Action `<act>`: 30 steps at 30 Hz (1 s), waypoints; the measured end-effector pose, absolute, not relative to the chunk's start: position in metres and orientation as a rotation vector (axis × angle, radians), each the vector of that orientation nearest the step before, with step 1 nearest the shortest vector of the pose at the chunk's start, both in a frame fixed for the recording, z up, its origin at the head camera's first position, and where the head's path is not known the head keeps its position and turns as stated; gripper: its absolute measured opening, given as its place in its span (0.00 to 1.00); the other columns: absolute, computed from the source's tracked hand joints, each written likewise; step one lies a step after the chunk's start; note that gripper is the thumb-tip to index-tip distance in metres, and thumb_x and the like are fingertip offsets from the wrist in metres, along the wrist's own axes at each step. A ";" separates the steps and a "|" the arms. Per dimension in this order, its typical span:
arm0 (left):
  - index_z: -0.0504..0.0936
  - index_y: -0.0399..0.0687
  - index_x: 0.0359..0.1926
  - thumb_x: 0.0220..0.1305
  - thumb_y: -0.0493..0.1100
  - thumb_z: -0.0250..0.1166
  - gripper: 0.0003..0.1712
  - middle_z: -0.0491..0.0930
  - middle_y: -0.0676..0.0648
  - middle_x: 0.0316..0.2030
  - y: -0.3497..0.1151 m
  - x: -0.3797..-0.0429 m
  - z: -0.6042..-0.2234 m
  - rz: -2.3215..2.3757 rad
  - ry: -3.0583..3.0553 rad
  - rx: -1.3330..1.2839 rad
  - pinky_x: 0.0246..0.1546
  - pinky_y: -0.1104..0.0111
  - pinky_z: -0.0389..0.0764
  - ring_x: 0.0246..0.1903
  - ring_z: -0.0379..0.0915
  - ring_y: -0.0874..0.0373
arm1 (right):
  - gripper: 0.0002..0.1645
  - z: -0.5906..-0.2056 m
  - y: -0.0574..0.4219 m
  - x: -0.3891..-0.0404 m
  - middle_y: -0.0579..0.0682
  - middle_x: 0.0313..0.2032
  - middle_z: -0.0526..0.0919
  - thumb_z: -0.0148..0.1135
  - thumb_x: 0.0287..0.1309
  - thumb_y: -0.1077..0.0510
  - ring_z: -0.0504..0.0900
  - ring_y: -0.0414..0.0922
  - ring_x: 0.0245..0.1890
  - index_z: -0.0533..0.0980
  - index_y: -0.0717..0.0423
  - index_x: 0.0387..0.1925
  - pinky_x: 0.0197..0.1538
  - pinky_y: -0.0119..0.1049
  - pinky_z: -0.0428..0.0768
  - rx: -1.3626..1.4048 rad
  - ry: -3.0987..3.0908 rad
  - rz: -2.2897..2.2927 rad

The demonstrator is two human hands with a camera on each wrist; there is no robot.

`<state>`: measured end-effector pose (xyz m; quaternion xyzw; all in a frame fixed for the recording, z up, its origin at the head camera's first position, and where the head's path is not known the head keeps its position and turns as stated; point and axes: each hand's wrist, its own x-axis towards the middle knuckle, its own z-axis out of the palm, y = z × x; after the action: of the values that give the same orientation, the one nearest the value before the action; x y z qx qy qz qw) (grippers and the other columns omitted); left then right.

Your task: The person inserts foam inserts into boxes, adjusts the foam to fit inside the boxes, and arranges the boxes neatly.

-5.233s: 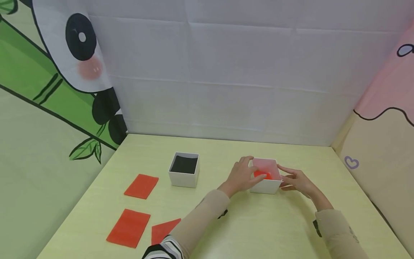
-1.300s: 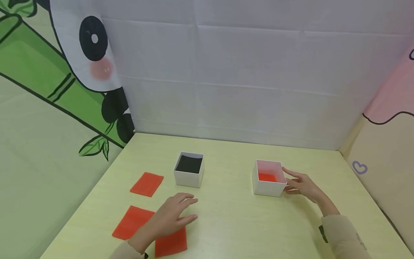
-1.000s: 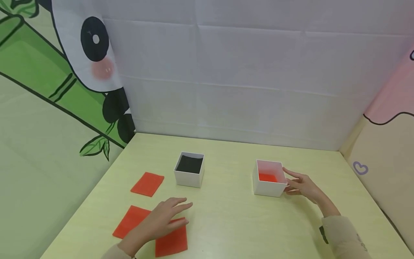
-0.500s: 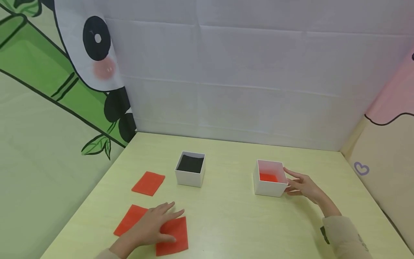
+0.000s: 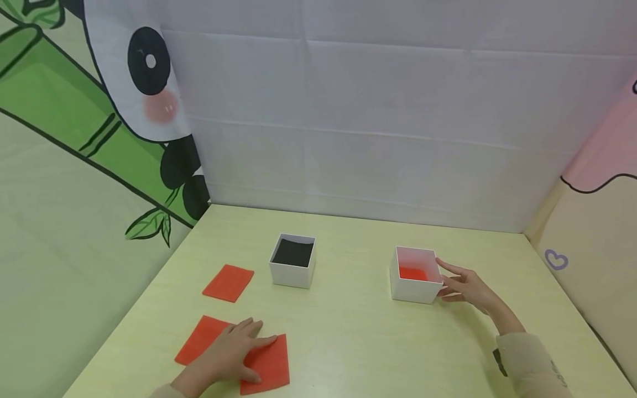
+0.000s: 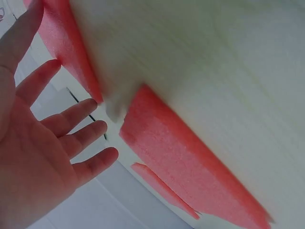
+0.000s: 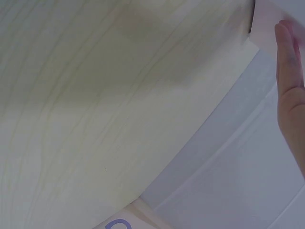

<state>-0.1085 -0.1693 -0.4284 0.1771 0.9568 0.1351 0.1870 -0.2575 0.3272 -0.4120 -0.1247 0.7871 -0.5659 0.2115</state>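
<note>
My left hand (image 5: 226, 354) is spread over a square red cloth (image 5: 273, 365) at the front of the table, thumb and fingers apart. In the left wrist view, the fingers of the left hand (image 6: 43, 143) look fairly straight, with thumb and index finger at the red cloth (image 6: 64, 43); firm contact is hard to tell. At the right, my right hand (image 5: 468, 287) rests its fingers against the side of a white box (image 5: 415, 291), with a red cloth (image 5: 412, 273) lying inside. In the right wrist view, the fingers of that hand (image 7: 289, 71) lie along the box wall (image 7: 267, 28).
Two more red cloths lie at the left, one farther back (image 5: 228, 283) and one partly under the left wrist (image 5: 200, 338). A second white box (image 5: 290, 276) holds a black sheet (image 5: 293, 252). A white backdrop (image 5: 358, 138) borders the table's far edge.
My left hand has left the right box and come back left, lowering onto the front red cloth. My right hand has stayed at the box's side.
</note>
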 end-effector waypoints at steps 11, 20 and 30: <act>0.79 0.56 0.50 0.34 0.55 0.75 0.35 0.67 0.55 0.26 -0.156 -0.106 -0.421 0.253 2.771 0.458 0.40 0.53 0.66 0.28 0.63 0.61 | 0.38 -0.412 0.328 -0.258 0.72 0.53 0.66 0.51 0.62 0.57 0.78 0.60 0.40 0.44 0.62 0.66 0.42 0.48 0.75 -0.343 2.185 -1.574; 0.81 0.54 0.47 0.34 0.46 0.77 0.32 0.60 0.54 0.28 -0.147 -0.106 -0.420 0.440 2.756 0.469 0.23 0.72 0.66 0.26 0.59 0.62 | 0.37 -0.413 0.329 -0.258 0.72 0.52 0.67 0.51 0.62 0.59 0.78 0.59 0.39 0.45 0.62 0.65 0.41 0.48 0.75 -0.347 2.181 -1.578; 0.81 0.54 0.47 0.39 0.33 0.73 0.29 0.62 0.50 0.35 -0.143 -0.112 -0.417 0.770 2.634 0.328 0.23 0.72 0.71 0.34 0.62 0.56 | 0.38 -0.410 0.328 -0.258 0.75 0.54 0.62 0.52 0.61 0.57 0.77 0.61 0.40 0.46 0.64 0.65 0.42 0.49 0.75 -0.350 2.194 -1.570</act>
<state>-0.1121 -0.1433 -0.4170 0.1165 0.9361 0.2738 0.1878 -0.2577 0.3283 -0.4100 -0.1259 0.7887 -0.5643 0.2088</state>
